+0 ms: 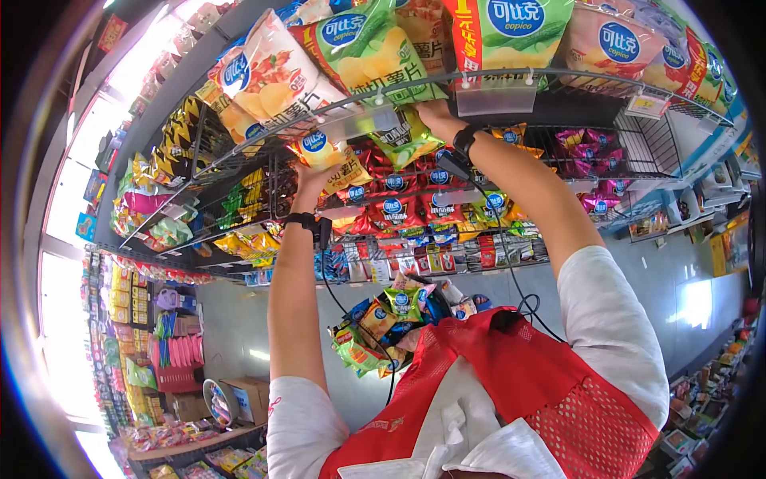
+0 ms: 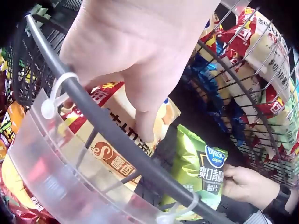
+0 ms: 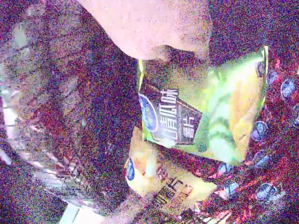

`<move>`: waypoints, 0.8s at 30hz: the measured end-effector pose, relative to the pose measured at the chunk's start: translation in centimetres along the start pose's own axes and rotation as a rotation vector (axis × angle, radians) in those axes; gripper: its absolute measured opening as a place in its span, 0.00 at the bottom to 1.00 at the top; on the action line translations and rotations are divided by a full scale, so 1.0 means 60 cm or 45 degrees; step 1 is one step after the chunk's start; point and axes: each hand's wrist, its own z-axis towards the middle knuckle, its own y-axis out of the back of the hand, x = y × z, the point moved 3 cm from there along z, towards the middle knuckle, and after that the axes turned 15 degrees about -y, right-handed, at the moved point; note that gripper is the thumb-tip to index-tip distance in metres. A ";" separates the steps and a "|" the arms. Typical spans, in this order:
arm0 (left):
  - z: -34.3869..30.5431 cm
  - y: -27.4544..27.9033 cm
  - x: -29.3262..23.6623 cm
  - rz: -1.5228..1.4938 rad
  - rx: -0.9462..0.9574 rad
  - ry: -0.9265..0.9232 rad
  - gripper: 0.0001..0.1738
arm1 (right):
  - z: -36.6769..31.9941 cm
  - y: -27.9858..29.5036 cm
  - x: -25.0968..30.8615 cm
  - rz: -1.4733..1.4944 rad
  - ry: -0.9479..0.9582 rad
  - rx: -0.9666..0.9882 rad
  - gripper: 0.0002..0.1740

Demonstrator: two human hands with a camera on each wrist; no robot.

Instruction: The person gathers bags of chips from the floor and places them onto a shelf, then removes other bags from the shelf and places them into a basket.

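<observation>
In the head view my left hand (image 1: 309, 182) grips a small yellow-and-red chip bag (image 1: 325, 156) under the upper rack's front edge. The left wrist view shows this hand (image 2: 133, 51) over the bag (image 2: 119, 158), thumb on its face, partly behind a wire rail. My right hand (image 1: 439, 120) pinches a green chip bag (image 1: 411, 137) a little to the right. The green bag (image 2: 198, 170) hangs from the right hand's fingers (image 2: 229, 179). In the grainy right wrist view, the right hand (image 3: 159, 28) is above the green bag (image 3: 219, 109), its fingertips partly hidden; the yellow bag (image 3: 173, 186) is below.
Large chip bags (image 1: 515, 36) fill the upper wire rack (image 1: 590, 78), which has clear label holders (image 1: 495, 100). Red bags (image 1: 395, 209) crowd the shelf beneath. More small bags (image 1: 379, 319) are gathered low in front of my body. Dark cables hang from both wrists.
</observation>
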 end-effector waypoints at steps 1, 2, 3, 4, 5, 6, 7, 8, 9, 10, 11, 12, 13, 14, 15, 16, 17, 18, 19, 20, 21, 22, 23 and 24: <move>0.011 -0.001 0.010 -0.001 0.083 -0.037 0.47 | -0.034 0.021 0.020 0.010 -0.095 0.048 0.31; 0.022 0.007 0.022 -0.001 0.165 -0.073 0.41 | -0.027 0.025 0.017 -0.046 0.003 0.023 0.29; 0.030 0.014 0.037 -0.003 0.243 -0.104 0.36 | -0.020 0.028 0.015 -0.102 0.100 -0.007 0.28; 0.029 0.022 0.038 -0.018 0.123 -0.107 0.22 | 0.038 0.010 -0.024 -0.223 0.394 -0.106 0.27; 0.024 0.029 0.030 -0.005 0.132 -0.085 0.23 | 0.042 0.013 -0.028 -0.225 0.391 -0.070 0.27; 0.021 0.038 0.020 0.012 0.142 -0.063 0.23 | 0.047 0.017 -0.033 -0.207 0.357 -0.020 0.27; 0.022 0.047 0.016 0.030 0.151 -0.046 0.24 | 0.048 0.021 -0.031 -0.199 0.317 0.024 0.26; 0.028 0.053 0.042 0.062 0.171 -0.096 0.32 | 0.051 0.025 -0.027 -0.190 0.293 0.065 0.26; 0.030 0.063 0.080 0.217 0.054 -0.074 0.36 | 0.053 0.027 -0.024 -0.184 0.272 0.102 0.26; 0.033 0.072 0.134 0.373 -0.063 -0.052 0.40 | 0.053 0.030 -0.021 -0.182 0.261 0.134 0.26; 0.023 0.069 0.093 0.529 -0.178 -0.030 0.44 | 0.057 0.031 -0.019 -0.177 0.254 0.161 0.26; 0.005 0.062 0.059 0.799 -0.184 0.196 0.53 | 0.059 0.031 -0.019 -0.175 0.250 0.186 0.26; -0.014 0.051 0.043 0.798 -0.222 0.127 0.53 | 0.058 0.033 -0.021 -0.170 0.251 0.212 0.26; -0.026 0.045 0.033 0.795 -0.262 0.056 0.53 | 0.055 0.035 -0.019 -0.167 0.256 0.236 0.25; -0.041 0.038 0.023 0.792 -0.298 -0.015 0.53 | 0.051 0.039 -0.019 -0.157 0.256 0.261 0.25; -0.059 0.028 -0.005 0.788 -0.316 -0.131 0.45 | 0.042 0.045 -0.016 -0.151 0.267 0.285 0.25; -0.074 0.025 -0.002 0.728 -0.344 -0.188 0.42 | 0.029 0.051 -0.014 -0.143 0.277 0.308 0.25; -0.088 0.023 0.000 0.669 -0.367 -0.245 0.39 | 0.015 0.058 -0.012 -0.132 0.294 0.328 0.25; -0.101 0.020 0.000 0.609 -0.388 -0.308 0.37 | -0.004 0.065 -0.005 -0.122 0.319 0.347 0.25; -0.121 0.012 -0.033 0.692 -0.453 -0.374 0.28 | -0.017 0.069 -0.002 -0.114 0.342 0.364 0.25; -0.138 0.015 -0.053 0.665 -0.506 -0.414 0.26 | -0.029 0.070 0.004 -0.107 0.365 0.378 0.24; -0.154 0.013 -0.067 0.631 -0.550 -0.455 0.24 | -0.040 0.067 0.010 -0.113 0.385 0.393 0.24; -0.175 0.013 -0.074 0.596 -0.592 -0.493 0.21 | -0.044 0.059 0.014 -0.119 0.400 0.404 0.24; -0.199 0.016 -0.073 0.668 -0.577 -0.510 0.21 | -0.046 0.050 0.023 -0.131 0.417 0.414 0.24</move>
